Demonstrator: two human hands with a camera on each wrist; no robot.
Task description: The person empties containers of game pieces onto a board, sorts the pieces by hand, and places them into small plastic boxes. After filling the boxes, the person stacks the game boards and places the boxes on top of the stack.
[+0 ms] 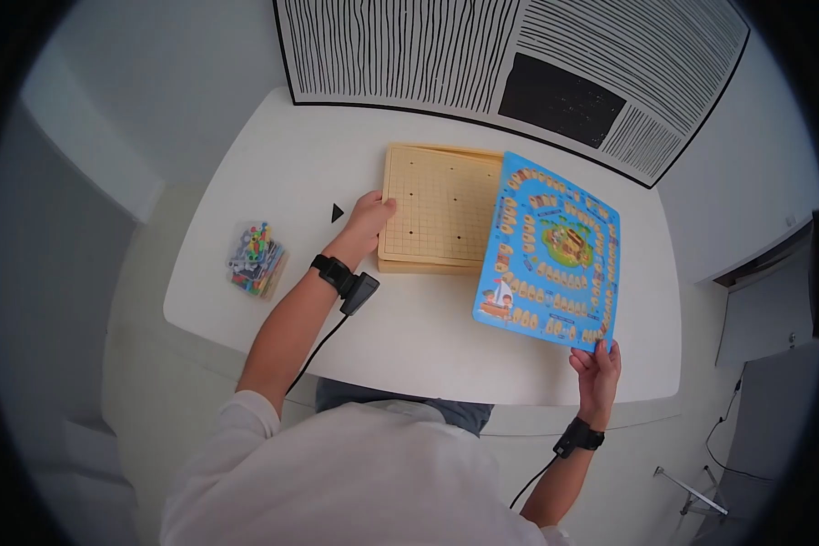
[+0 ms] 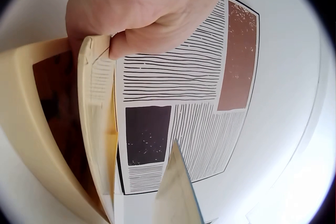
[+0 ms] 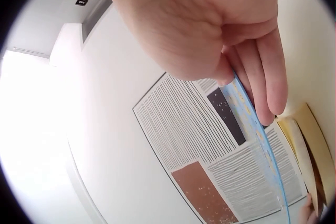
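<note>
My left hand (image 1: pixel 369 221) grips the left edge of a pale wooden board (image 1: pixel 432 200) printed with a grid and black dots. This board lies over a shallow wooden box (image 1: pixel 428 267). In the left wrist view a gap shows between the board's edge and the box rim (image 2: pixel 18 92), with a dark inside behind it. With thumb and fingers, my right hand (image 1: pixel 597 373) pinches the near right corner of a blue illustrated game board (image 1: pixel 560 250). That thin board is held tilted, overlapping the right side of the wooden board in the head view.
Toward the left of the white table (image 1: pixel 309 155) lies a clear bag of small colourful pieces (image 1: pixel 257 259). A small black triangle (image 1: pixel 337 213) is near my left hand. Behind the table stands a large panel with black line patterns (image 1: pixel 400 55).
</note>
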